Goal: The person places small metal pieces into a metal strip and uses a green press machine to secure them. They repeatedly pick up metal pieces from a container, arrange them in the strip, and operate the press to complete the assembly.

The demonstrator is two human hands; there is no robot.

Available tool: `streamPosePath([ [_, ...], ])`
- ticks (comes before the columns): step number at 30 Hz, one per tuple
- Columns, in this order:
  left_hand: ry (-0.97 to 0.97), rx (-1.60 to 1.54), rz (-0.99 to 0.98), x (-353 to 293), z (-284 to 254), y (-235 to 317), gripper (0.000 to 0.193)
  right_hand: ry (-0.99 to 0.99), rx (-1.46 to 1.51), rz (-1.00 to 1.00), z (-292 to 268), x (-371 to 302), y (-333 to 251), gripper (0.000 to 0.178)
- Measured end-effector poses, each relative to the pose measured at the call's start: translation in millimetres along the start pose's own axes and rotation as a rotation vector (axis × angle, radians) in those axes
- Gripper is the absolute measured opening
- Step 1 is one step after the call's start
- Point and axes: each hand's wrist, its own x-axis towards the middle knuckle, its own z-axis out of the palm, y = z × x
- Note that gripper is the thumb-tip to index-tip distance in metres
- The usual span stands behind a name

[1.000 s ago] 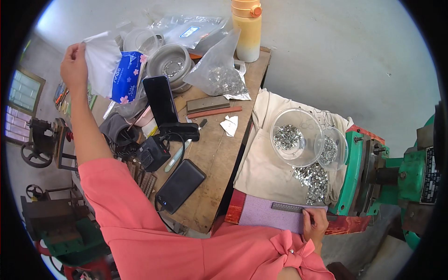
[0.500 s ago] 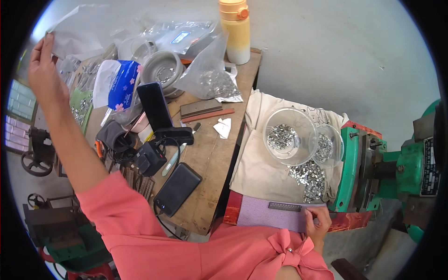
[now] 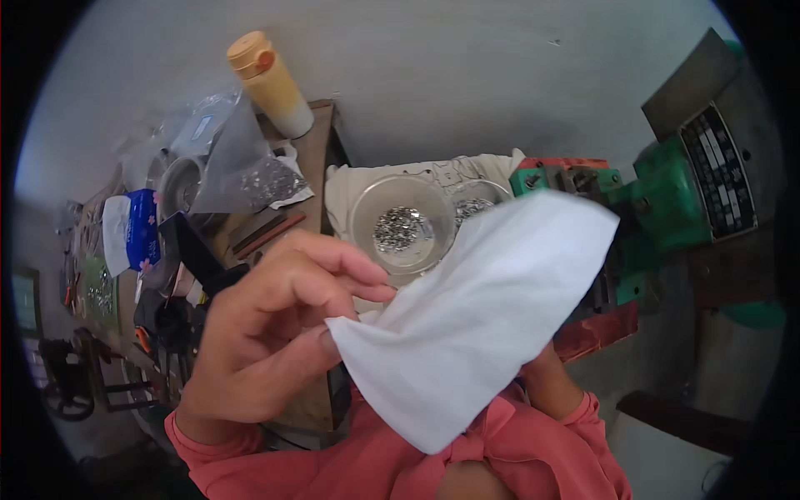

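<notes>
A white tissue (image 3: pixel 479 321) spreads out close in front of me. Its near left corner is pinched between the thumb and fingers of my left hand (image 3: pixel 271 325). My right hand (image 3: pixel 546 367) is behind the tissue's lower right part; only the wrist side shows and its fingers are hidden. Beyond the tissue stands a clear plastic tub (image 3: pixel 360 218) with small shiny metal pieces (image 3: pixel 400 230) in it. A second clear tub (image 3: pixel 502 195), also with metal pieces, is partly covered by the tissue.
A blue tissue pack (image 3: pixel 143 229) lies on the wooden table at left, near a bag of metal pieces (image 3: pixel 268 182) and dark and reddish bars (image 3: pixel 268 233). A yellow bottle (image 3: pixel 279 93) stands at the table's back corner. To the right is a green machine (image 3: pixel 671 196).
My left hand has come from the far left to the front middle, bringing the tissue. The view has swung right. My right hand, visible before at the cloth's near edge, is now mostly covered.
</notes>
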Motion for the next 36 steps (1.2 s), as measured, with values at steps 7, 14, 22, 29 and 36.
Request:
streamPosePath([
  [7, -0.336, 0.579, 0.015, -2.4, 16.1, -24.0, 0.016, -0.143, 0.504, 0.073, -7.2, 13.6, -18.7, 0.125],
  [14, -0.298, 0.991, 0.246, -18.5, 27.8, -42.0, 0.028, -0.087, 0.258, -0.017, -24.2, -1.4, -16.0, 0.102],
  [22, -0.057, 0.672, 0.268, -27.9, 32.5, -54.1, 0.016, 0.047, -0.130, -0.273, -33.9, -16.7, -17.0, 0.028],
  [29, 0.337, -0.322, 0.401, -36.2, 105.0, -28.1, 0.013, -0.174, -0.075, -0.876, 8.4, -26.1, -75.5, 0.020],
  [36, 0.235, -0.486, 0.418, -45.5, 100.9, -47.9, 0.021, -0.298, -0.013, -1.178, 37.7, -71.4, -61.1, 0.036],
])
